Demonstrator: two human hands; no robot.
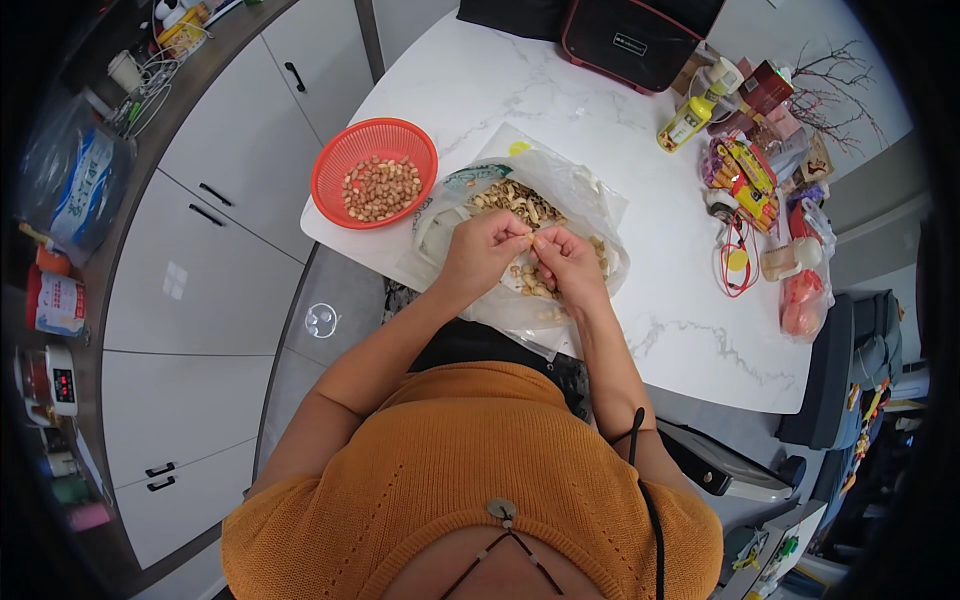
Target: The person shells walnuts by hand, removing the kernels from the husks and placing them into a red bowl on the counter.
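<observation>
Over a white plastic bag point(592, 190) my left hand point(478, 258) and my right hand point(572, 266) meet, fingertips pinched together. A small pale yellow peanut point(532, 239) sits between them, mostly covered by the fingers. Inside the spread bag lie brown peanut shells point(518, 200) at the far side and paler unshelled peanuts point(530, 280) nearer me, partly hidden behind my hands. To the left, a red plastic basket point(330, 150) holds many shelled peanuts point(382, 190) with reddish skins.
The bag lies at the near edge of a white marbled table point(690, 340). A black case point(635, 40) stands at the back. On the right are a yellow bottle point(690, 120), snack packages point(745, 175), a red cord point(735, 270) and a bag of red fruit point(803, 300). White cabinets point(200, 270) line the left.
</observation>
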